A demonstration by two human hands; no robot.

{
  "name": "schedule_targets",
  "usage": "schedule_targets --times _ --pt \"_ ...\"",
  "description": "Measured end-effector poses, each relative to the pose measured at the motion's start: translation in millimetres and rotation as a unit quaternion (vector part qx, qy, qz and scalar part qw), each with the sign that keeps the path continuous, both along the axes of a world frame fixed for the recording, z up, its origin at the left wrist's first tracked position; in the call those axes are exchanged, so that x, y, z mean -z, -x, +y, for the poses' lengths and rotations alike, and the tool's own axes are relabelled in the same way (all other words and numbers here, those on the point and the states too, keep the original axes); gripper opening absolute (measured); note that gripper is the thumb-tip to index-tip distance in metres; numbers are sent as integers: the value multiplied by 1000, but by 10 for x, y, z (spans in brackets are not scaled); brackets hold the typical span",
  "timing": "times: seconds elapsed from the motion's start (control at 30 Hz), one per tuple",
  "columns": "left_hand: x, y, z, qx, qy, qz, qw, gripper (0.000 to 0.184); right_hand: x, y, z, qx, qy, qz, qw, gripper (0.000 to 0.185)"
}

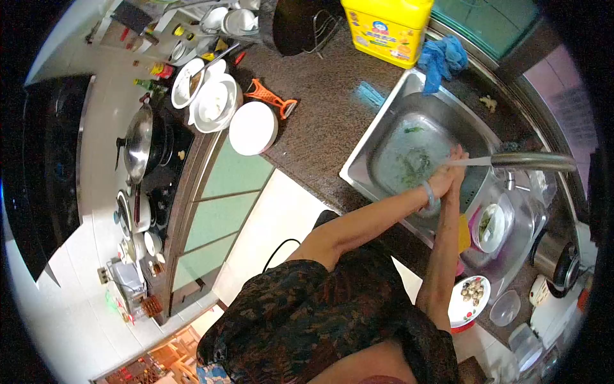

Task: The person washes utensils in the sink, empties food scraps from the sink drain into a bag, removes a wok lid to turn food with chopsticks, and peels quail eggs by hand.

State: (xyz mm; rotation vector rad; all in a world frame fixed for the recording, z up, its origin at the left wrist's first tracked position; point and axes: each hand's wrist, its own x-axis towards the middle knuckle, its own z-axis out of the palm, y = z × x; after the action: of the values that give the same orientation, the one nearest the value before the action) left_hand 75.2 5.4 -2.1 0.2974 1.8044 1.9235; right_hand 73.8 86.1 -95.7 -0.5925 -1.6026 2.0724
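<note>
Both of my hands meet under the stream from the faucet (537, 161), over the right part of the metal sink (384, 137). My left hand (440, 181), with a pale bracelet at its wrist, lies against my right hand (456, 168). The fingers are pressed together and overlap, so whether anything small is between them is hidden. Water stands in the basin, with green leaf bits (414, 165) floating left of my hands and one more leaf piece farther back.
Behind the sink are a yellow jug (387, 32) and a blue cloth (442, 59). White bowls (217, 102), an orange peeler (272, 97) and a round white lid (251, 128) sit left. A plate of small mushrooms (470, 301) and a second basin (511, 256) lie right.
</note>
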Motion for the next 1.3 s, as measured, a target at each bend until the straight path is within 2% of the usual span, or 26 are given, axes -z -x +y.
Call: schedule_targets --times 0.03,0.07,0.13,0.17,0.23,0.3,0.33,0.4,0.47,0.5,0.53,0.57,0.6,0.67,0.77,0.8,0.87,0.9,0.93,1.07,1.1,1.13,1.2,1.23,1.27,1.3 --pt "41 73 -40 2 12 15 1000 47 -52 44 -94 12 79 34 996 52" --pt "122 142 -69 5 24 29 999 53 -508 -25 -261 -37 9 -30 999 54" --pt "573 496 -8 6 -59 4 998 61 -690 -181 -371 -129 90 -81 984 60" --pt "504 541 -19 -17 -64 -21 998 66 -909 -179 -469 -130 84 -85 984 60" --pt "216 558 -90 -43 -72 -45 995 72 -1513 -62 -797 -105 186 -168 962 61" --pt "-186 442 -185 -4 -153 -201 968 76 -1091 187 -420 -148 107 -128 975 67" --pt "-495 425 -307 6 -155 -207 966 76 -1001 271 -282 -143 52 -130 980 67" --pt "-945 369 -296 104 2 -183 978 74 -953 237 -148 -145 -82 -136 977 68" --pt "-620 404 -185 93 -87 -198 972 72 -1138 122 -275 -153 -217 -141 954 68" --pt "-327 494 -150 77 -136 -213 964 71 -1317 43 -465 -159 -233 -131 950 69" --pt "-37 586 -132 67 -170 -221 958 71 -1500 -19 -672 -158 -213 -112 958 69" --pt "151 641 -124 60 -195 -241 949 70 -1830 -45 -876 -154 -69 -64 984 70" --pt "181 612 -117 62 -205 -286 934 69 -1251 23 -788 -93 -96 -60 989 71" --pt "66 408 -104 68 -213 -363 905 68 -1060 65 -438 -71 -105 -87 988 68" --pt "-347 183 -113 65 -201 -337 917 68 -940 132 -53 -68 -63 -179 979 62" --pt "-446 160 -90 56 -195 -300 932 69 -771 37 -117 -121 -178 -209 954 60" --pt "228 429 -77 59 -195 -256 945 69 -571 -36 -191 -174 -288 -239 911 58" --pt "211 559 -111 57 -195 -206 957 69 -516 4 -181 -147 -278 -215 925 58" --pt "200 591 -144 51 -205 -262 942 68 -456 21 -181 -119 -265 -192 938 58" --pt "-140 295 -111 9 -148 -328 933 57 -281 138 -154 -5 -213 -91 973 57" --pt "-166 207 -152 24 -164 -325 931 61 -383 107 -218 -2 -209 -95 973 57" --pt "-167 161 -162 42 -181 -321 929 65 -608 86 -290 2 -271 -101 957 57" --pt "597 524 -74 80 -209 -279 934 65 -809 35 -478 -26 -166 -125 978 58" --pt "880 671 -118 113 -234 -240 935 65 -952 -34 -670 -22 -165 -127 978 58" --pt "70 605 -344 76 -142 -267 950 58 -1173 -86 -851 -37 -148 -100 983 58" --pt "-62 607 -359 71 -103 -286 950 60 -1284 -109 -942 -51 -131 -75 987 58"
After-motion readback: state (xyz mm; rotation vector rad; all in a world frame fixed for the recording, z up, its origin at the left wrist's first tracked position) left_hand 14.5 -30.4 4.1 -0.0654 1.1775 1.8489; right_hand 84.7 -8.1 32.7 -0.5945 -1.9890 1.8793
